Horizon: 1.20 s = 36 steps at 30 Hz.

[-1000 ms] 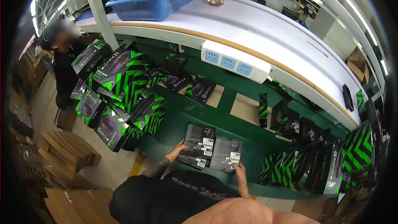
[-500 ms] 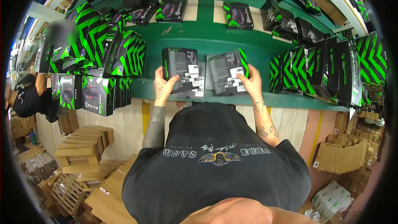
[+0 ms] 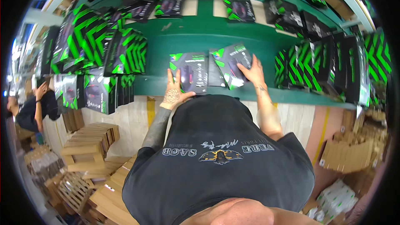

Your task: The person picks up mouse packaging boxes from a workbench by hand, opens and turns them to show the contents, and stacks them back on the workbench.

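Two flat black retail boxes with green accents lie side by side in front of me, pictured faces up. My left hand (image 3: pixel 176 91) rests against the lower left corner of the left box (image 3: pixel 195 71). Its fingers are stretched apart along the left edge, and the thumb lies by the near edge. The right box (image 3: pixel 230 63) is tilted and turned a little. My right hand (image 3: pixel 253 73) grips it at the right side, thumb on the top face and fingers at the edge. Part of a dark flat piece (image 3: pixel 215 75) shows beneath the right box.
Similar boxes stand stacked at the left (image 3: pixel 129 52) and in a row at the right (image 3: pixel 306 64) of the green table (image 3: pixel 175 37). More boxes (image 3: pixel 239 8) lie further back. Folded cardboard (image 3: pixel 89 141) is piled on the floor at left. Another person (image 3: pixel 37 106) is at far left.
Both boxes have been turned over, from text-covered backs to pictured fronts. My left hand has shifted to its box's near corner; the right has moved slightly up along its box.
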Tool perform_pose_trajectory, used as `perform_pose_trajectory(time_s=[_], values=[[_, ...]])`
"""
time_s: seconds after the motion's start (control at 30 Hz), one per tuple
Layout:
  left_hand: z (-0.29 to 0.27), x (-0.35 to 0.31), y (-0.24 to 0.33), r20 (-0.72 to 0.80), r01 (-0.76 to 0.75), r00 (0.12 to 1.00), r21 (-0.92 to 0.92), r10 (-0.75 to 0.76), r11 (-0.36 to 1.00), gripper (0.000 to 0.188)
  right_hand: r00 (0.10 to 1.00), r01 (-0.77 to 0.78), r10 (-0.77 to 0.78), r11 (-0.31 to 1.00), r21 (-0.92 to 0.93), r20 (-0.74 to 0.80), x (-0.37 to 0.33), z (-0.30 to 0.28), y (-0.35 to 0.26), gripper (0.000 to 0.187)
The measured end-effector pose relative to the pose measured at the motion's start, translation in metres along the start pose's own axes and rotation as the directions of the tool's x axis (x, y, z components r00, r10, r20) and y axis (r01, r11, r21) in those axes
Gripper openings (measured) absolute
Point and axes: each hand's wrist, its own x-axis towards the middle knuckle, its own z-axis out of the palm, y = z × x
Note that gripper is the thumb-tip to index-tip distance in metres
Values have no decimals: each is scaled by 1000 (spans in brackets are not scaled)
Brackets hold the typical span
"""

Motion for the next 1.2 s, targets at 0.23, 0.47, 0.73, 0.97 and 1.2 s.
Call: perform_pose_trajectory(time_s=[0.23, 0.47, 0.73, 0.97, 1.2], values=[[2, -2, -23, -52, -198, 979, -35, 196, 980, 121, 969, 84, -107, 990, 111, 222, -25, 17, -24, 80], [11, 2, -38, -51, -134, 990, -9, 133, 991, 119, 982, 82, -94, 994, 77, 162, -25, 34, -17, 84], [22, -12, -59, -489, -313, 856, -234, 167, 920, 64, 984, 74, -77, 997, 27, 163, -28, 19, -36, 77], [29, -26, -68, -324, 231, 868, -409, -377, 883, 46, 977, -2, -35, 985, 173, 211, -35, 7, -56, 68], [29, -12, -53, -346, 197, 852, -481, -391, 854, 44, 980, 159, -148, 985, -68, 135, -24, 25, -68, 90]])
